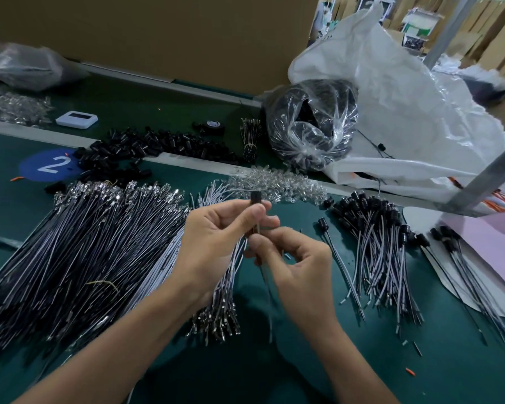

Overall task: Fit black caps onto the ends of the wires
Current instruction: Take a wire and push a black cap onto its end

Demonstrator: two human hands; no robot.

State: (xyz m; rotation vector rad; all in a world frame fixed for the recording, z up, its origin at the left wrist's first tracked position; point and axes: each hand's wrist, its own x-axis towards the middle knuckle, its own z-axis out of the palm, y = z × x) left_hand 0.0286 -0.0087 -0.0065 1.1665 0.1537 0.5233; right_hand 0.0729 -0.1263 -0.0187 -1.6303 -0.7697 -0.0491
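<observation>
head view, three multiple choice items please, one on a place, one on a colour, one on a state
1. Where does the pile of capped wires lie?
A. left of both hands
B. right of both hands
C. on top of the cardboard box

2. What colour is the round sticker marked 2?
A. red
B. yellow
C. blue

3. What is the left hand doing?
A. pinching a black cap
B. lying flat on the table
C. hanging idle

Answers:
1 B: the black-headed wires fan out beyond the right hand.
2 C: it is a blue disc with a white 2.
3 A: its thumb and fingers close on the cap, while the right hand pinches the wire below it.
</observation>
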